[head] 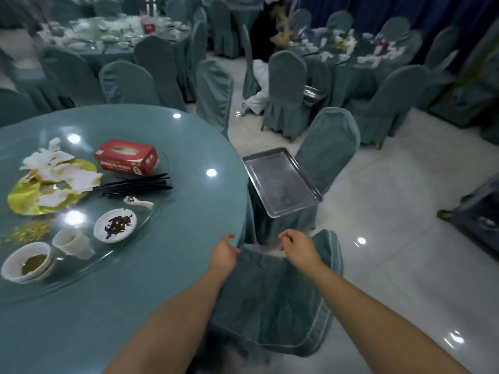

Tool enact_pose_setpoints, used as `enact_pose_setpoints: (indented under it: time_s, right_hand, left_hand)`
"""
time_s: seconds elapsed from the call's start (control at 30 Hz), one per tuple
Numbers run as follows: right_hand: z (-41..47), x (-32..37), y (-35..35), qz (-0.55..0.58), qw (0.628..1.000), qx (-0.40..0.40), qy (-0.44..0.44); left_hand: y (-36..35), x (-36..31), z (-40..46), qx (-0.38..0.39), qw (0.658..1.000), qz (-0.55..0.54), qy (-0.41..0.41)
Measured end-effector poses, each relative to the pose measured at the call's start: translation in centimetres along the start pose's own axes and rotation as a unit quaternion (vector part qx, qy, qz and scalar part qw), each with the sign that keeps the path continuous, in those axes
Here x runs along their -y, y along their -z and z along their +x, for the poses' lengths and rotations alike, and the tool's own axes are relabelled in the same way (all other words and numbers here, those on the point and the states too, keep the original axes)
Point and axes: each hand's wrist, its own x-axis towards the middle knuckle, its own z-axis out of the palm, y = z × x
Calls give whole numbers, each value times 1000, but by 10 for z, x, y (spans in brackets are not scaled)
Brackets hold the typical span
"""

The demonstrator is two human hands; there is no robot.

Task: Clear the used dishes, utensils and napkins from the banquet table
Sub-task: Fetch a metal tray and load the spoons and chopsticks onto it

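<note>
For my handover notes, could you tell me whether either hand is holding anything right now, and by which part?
Nothing is held. The left hand hovers at the table edge and the right hand above the chair back, fingers loosely curled around nothing.

Round banquet table [162, 265] w/ teal cloth and glass turntable is holding the leftovers. Crumpled white napkins [58, 171] are piling on a gold plate [21, 201] at the far left. Black chopsticks [135, 186] are lying in a loose bundle just in front of the red tissue box [125, 157]. A white spoon [137, 202] is lying beside them. Small dish [115, 225] w/ dark scraps is sitting nearer, next to a white cup [70, 242] and a bowl [25, 261] w/ greenish sauce.
</note>
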Motion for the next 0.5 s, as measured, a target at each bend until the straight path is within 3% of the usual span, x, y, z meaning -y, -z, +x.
enact_pose_setpoints:
  time_s: [0.23,0.37,0.5]
  right_hand:
    - [-9,-70,97,-37,998,-25,-46]
    - [0,-95,128,-21,996,-64,-62]
    - [7,-126,150,10,990,-94,-103]
  left_hand:
    - [-77,-67,-31,87,993,46,-65]
    - [-103,-88,-17,138,976,117,-119]
    - [-135,-110,11,159,970,144,-117]
